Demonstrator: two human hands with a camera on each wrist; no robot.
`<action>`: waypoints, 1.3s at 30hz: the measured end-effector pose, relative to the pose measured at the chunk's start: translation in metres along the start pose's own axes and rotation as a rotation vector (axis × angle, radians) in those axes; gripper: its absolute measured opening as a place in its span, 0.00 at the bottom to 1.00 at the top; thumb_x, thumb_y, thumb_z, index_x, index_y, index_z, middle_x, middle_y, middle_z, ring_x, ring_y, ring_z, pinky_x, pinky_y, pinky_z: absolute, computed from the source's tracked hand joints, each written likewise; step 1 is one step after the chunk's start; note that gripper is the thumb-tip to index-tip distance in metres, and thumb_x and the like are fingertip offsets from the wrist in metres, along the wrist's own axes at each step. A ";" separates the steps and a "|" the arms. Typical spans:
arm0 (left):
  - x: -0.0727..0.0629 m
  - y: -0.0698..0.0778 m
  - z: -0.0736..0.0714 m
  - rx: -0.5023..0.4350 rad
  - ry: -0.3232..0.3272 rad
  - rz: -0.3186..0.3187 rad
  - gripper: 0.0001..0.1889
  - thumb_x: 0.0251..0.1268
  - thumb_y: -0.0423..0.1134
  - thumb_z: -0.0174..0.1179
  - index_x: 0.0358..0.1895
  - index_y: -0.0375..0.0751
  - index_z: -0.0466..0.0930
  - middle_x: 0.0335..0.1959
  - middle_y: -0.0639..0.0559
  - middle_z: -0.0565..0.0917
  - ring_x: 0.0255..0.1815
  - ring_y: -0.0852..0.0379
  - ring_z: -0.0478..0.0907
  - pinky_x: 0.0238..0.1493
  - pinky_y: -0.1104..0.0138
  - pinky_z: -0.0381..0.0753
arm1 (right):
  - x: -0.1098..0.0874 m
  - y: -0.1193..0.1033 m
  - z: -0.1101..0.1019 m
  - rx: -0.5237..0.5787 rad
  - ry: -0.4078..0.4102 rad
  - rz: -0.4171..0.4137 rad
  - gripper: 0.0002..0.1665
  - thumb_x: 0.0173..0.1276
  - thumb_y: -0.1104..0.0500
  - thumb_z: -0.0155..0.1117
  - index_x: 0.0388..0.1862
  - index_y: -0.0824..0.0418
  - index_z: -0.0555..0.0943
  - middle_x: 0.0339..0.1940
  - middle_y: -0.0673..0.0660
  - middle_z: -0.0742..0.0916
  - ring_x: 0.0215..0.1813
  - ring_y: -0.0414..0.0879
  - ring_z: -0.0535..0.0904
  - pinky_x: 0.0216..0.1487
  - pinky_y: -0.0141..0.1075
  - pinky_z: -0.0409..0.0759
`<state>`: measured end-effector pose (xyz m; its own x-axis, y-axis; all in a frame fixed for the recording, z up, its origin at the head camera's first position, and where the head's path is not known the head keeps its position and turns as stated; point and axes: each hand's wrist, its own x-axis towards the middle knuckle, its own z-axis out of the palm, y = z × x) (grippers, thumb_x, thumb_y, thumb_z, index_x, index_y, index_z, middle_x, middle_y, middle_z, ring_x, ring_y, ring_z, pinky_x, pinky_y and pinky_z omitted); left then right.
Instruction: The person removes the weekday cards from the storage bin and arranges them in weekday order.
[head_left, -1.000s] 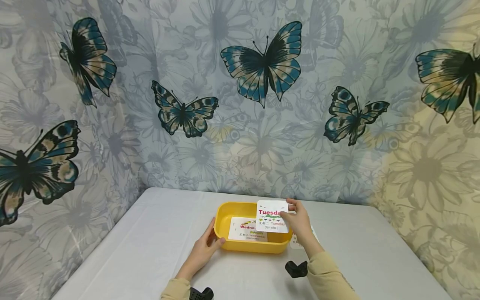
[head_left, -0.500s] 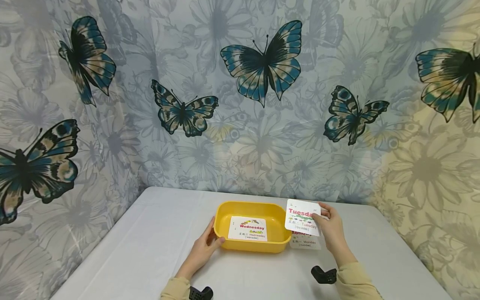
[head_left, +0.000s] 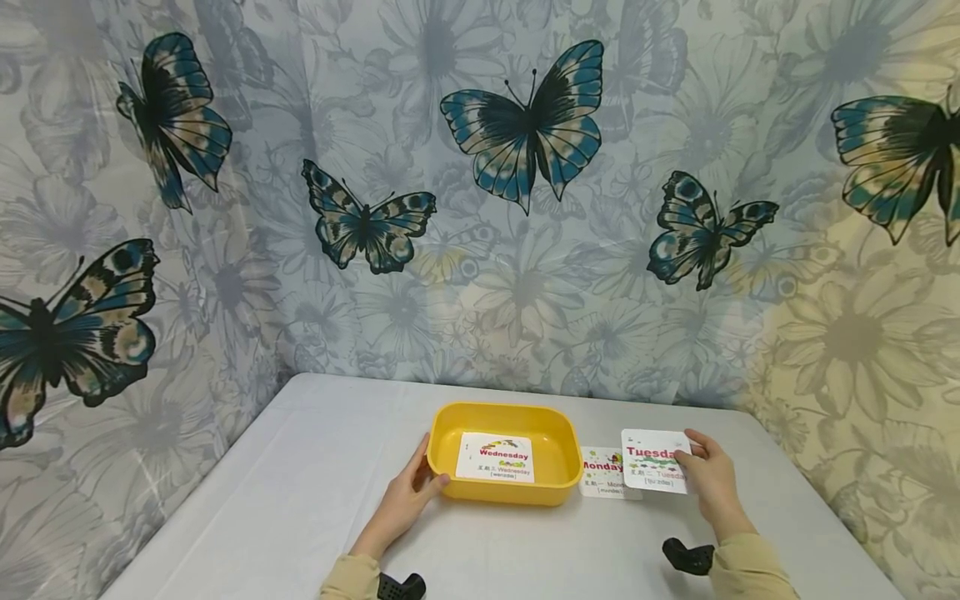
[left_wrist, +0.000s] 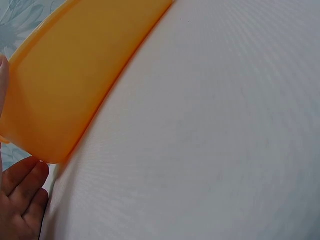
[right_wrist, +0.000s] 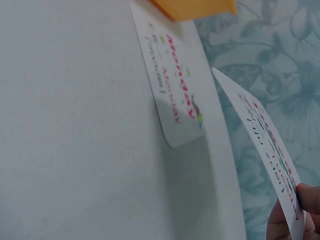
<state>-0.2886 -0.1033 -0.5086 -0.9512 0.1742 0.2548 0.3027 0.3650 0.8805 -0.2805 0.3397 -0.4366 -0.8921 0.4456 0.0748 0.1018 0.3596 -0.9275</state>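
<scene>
A yellow plastic box [head_left: 506,495] stands on the table, with a white "Wednesday" card [head_left: 495,457] lying inside. My left hand [head_left: 402,506] holds the box's left end, thumb at the front corner and fingers along the side. Between thumb and fingers, my right hand [head_left: 712,483] pinches a white "Tuesday" card [head_left: 651,461] by its right edge. This card is raised above the table, as the right wrist view shows. Just right of the box a "Monday" card [right_wrist: 175,85] lies flat; in the head view the Tuesday card overlaps its right part.
A white cloth covers the table [head_left: 300,467], which runs back to a patterned curtain [head_left: 525,333] with butterflies. Black devices are worn at both wrists, one by the left sleeve [head_left: 352,579] and one by the right sleeve [head_left: 750,567].
My right hand has carried the Tuesday card from over the box to the right, past the Monday card, and lowered it somewhat. The left hand and the box have stayed in place.
</scene>
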 end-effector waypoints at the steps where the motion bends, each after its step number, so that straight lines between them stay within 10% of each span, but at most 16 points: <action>1: 0.000 0.000 0.000 0.001 0.000 -0.002 0.40 0.62 0.51 0.59 0.73 0.62 0.45 0.64 0.44 0.68 0.61 0.48 0.68 0.61 0.50 0.63 | 0.002 0.004 -0.002 -0.004 0.006 0.005 0.31 0.65 0.69 0.52 0.67 0.74 0.60 0.50 0.69 0.72 0.31 0.36 0.71 0.27 0.26 0.72; 28: -0.001 0.000 0.001 0.006 0.004 -0.002 0.40 0.62 0.50 0.59 0.74 0.61 0.45 0.65 0.44 0.67 0.61 0.46 0.67 0.61 0.47 0.61 | 0.025 0.030 -0.006 -0.010 0.028 0.103 0.30 0.62 0.70 0.51 0.64 0.76 0.63 0.52 0.70 0.70 0.50 0.55 0.64 0.26 0.25 0.63; 39: 0.000 -0.003 0.001 -0.006 0.000 0.003 0.40 0.63 0.50 0.59 0.73 0.64 0.45 0.63 0.44 0.69 0.60 0.47 0.69 0.61 0.49 0.63 | 0.030 0.032 0.001 -0.056 0.034 0.105 0.29 0.63 0.70 0.49 0.64 0.76 0.63 0.57 0.74 0.69 0.56 0.61 0.63 0.47 0.43 0.65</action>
<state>-0.2892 -0.1034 -0.5114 -0.9503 0.1753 0.2573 0.3051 0.3594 0.8819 -0.3045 0.3635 -0.4643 -0.8597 0.5107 -0.0085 0.2192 0.3538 -0.9093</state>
